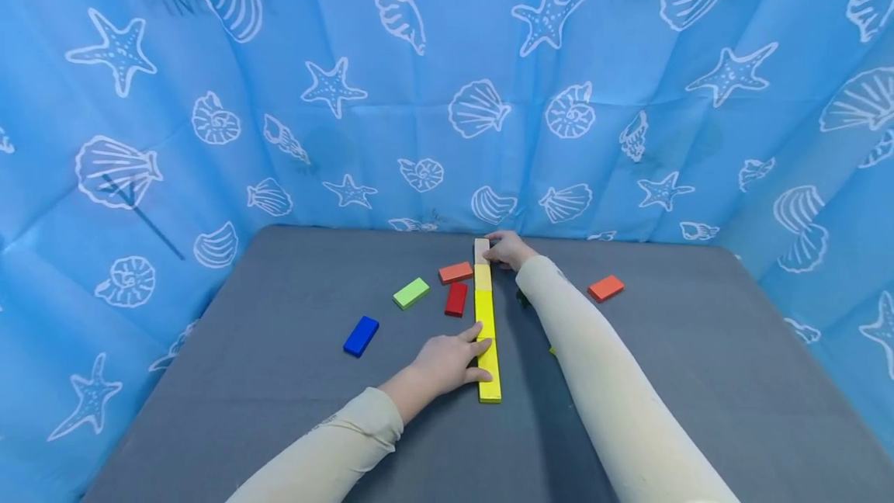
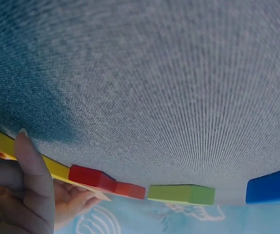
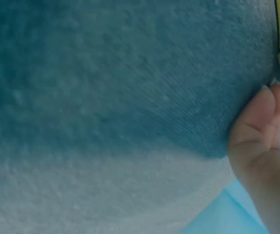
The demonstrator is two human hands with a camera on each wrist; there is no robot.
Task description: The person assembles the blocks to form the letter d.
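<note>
Several blocks [image 1: 483, 278] lie in one straight row on the grey table [image 1: 279, 293]. I see the left hand [image 1: 445, 363] with fingers spread, resting on the yellow part; the right hand [image 1: 512, 249] touches the far wooden block [image 1: 481, 251], but whether it pinches, I cannot tell.

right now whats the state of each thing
block row: flat, laid end to end
left hand: touching the row's near part
right hand: touching the row's far end
blue block: flat, unheld
green block: flat, unheld
red block: flat, unheld
left orange block: flat, unheld
right orange block: flat, unheld
dark piece: mostly hidden
yellow piece: mostly hidden
</note>
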